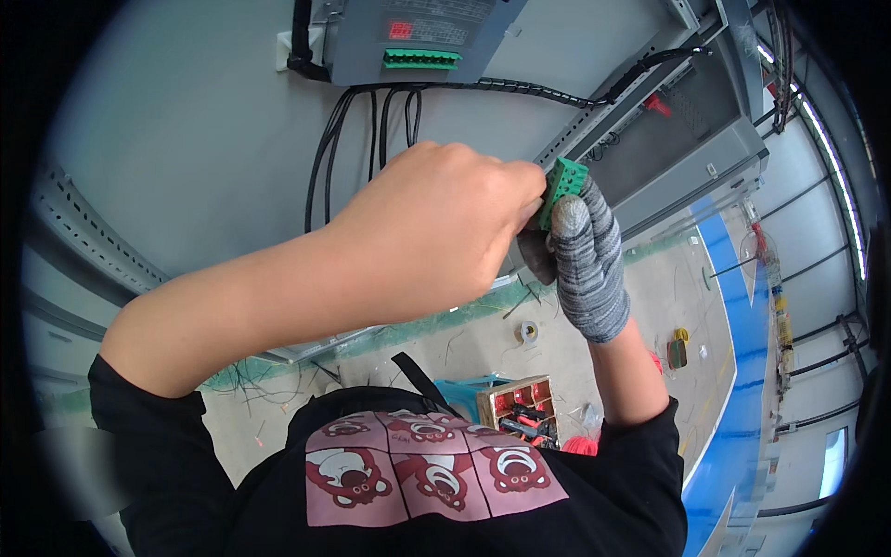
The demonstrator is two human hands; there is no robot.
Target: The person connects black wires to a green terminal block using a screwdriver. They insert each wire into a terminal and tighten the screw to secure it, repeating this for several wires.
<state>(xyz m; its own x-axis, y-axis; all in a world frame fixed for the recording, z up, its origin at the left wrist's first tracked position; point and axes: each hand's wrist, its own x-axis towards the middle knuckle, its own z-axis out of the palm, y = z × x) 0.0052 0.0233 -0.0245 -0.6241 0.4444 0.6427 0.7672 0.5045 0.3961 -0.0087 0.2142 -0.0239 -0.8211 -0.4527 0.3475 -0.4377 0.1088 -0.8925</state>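
My right hand (591,255), in a grey knitted glove, pinches a green terminal block connector (563,184) with a row of small holes. It holds the piece up in front of the cabinet, above the floor. My bare left hand (441,209) reaches across from the left, its fingers curled closed against the connector's left side. The back of that hand hides its fingertips, so I cannot make out what they pinch. Higher up, a grey control unit (427,28) is mounted on the cabinet's back panel, with a green socket (422,59) along its lower edge.
A black wrapped cable bundle (534,90) crosses the panel, and loose black cables (327,158) hang below the unit. Perforated metal rails (97,227) flank the opening. On the floor are a roll of tape (527,331), wire scraps (246,376) and a wooden toolbox (497,397).
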